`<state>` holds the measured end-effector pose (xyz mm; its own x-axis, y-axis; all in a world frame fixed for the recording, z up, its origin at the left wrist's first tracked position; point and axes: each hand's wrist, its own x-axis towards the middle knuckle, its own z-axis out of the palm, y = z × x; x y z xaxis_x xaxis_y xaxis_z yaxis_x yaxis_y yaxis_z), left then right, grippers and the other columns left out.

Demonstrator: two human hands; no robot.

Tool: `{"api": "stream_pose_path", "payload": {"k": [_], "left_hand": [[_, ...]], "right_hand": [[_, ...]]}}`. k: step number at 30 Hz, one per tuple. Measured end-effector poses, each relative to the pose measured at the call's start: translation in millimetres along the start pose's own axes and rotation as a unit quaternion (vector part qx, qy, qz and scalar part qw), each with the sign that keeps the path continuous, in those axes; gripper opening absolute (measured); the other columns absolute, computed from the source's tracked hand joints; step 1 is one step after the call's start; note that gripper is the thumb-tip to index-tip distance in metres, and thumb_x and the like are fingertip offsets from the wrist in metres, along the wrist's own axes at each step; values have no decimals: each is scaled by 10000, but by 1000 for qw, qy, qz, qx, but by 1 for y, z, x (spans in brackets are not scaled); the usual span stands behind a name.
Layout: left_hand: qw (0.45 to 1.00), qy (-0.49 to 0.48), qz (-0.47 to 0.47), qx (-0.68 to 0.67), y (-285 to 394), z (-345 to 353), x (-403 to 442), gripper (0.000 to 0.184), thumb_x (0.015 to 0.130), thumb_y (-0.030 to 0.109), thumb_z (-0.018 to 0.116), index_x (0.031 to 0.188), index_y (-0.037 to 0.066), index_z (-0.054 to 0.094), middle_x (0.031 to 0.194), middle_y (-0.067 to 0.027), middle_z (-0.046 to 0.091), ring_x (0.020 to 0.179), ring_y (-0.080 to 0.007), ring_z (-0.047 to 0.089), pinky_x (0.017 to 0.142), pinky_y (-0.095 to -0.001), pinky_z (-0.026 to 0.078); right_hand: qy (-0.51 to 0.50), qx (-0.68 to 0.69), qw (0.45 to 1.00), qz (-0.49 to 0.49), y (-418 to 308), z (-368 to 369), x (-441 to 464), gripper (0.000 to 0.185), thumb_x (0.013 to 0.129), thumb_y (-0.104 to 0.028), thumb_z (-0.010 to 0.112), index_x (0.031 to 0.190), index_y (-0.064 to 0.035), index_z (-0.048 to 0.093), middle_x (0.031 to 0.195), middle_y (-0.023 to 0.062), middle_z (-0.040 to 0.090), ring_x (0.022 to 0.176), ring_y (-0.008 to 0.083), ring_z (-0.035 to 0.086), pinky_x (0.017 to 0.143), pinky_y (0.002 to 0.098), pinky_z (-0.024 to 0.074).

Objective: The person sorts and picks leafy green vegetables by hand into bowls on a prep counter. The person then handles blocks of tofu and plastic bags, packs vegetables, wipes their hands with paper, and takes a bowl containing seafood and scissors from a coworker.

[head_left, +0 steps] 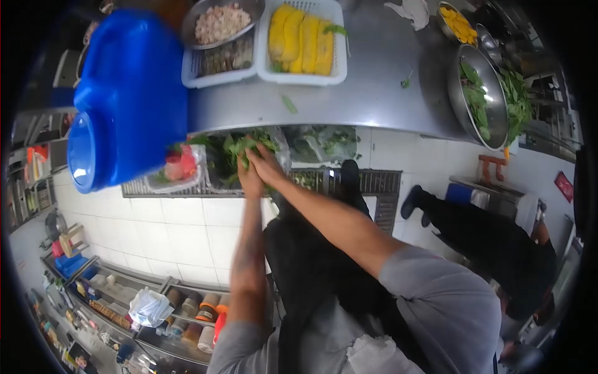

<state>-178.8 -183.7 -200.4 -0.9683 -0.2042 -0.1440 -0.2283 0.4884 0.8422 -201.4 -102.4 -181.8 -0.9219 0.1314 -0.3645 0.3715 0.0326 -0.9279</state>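
My left hand (251, 180) and my right hand (266, 166) meet below the front edge of the steel table, closed together around a bunch of leafy greens (239, 148). The fingertips are partly hidden by the leaves. Under and behind the bunch, more greens lie in a container low down near the floor. Just left of it is a clear plastic container (200, 181) with something red and pink in it. A clear bag of greens (322, 144) sits to the right of my hands.
On the steel table (374, 93) stand a large blue plastic jug (134, 100), a white basket (339, 70) of peeled yellow produce, a bowl of pale diced pieces (222, 25) and a metal bowl (496, 124) of leaves. A person in black (498, 243) is at the right. Shelves (156, 336) with jars are behind me.
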Motion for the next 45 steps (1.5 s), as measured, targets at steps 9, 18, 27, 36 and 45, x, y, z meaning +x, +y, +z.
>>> {"api": "stream_pose_path", "payload": {"k": [9,18,27,36,45], "left_hand": [[982,6,189,25,77,-89,6,220,842,84,725,1060,63,710,968,-107,698,951,-309,638,863,-356,488],[845,-171,473,184,217,-31,48,385,772,35,709,1155,77,705,1272,-192,627,1199,-372,564,1029,-421,465],[908,-82,305,276,68,-70,1,557,784,136,735,1314,33,597,1065,-222,696,1001,-400,662,871,-459,538],[961,-206,116,142,71,-91,-19,357,835,167,757,1140,-5,687,920,-176,726,884,-240,699,761,-339,546],[980,-193,-32,-43,129,16,-74,518,930,222,703,1348,-17,512,1106,-143,670,897,-188,677,730,-287,547]], "right_hand": [[-3,-230,971,-62,-86,-171,-59,167,897,-221,681,981,-87,734,929,128,736,857,271,715,771,360,561],[356,-528,742,-209,-164,-388,15,280,869,-202,662,1122,-89,699,1094,172,676,1050,372,623,933,455,501],[-16,-282,922,-266,-108,-94,-48,219,761,-18,595,966,-36,671,1030,179,664,1041,376,620,927,467,504],[470,-464,705,-260,-164,-397,-39,155,771,-56,606,912,-21,658,979,222,634,967,385,605,862,481,506],[-201,-220,924,-239,-108,-266,-91,326,842,-157,671,1157,-76,691,1056,180,712,1019,368,662,930,416,507]]}}
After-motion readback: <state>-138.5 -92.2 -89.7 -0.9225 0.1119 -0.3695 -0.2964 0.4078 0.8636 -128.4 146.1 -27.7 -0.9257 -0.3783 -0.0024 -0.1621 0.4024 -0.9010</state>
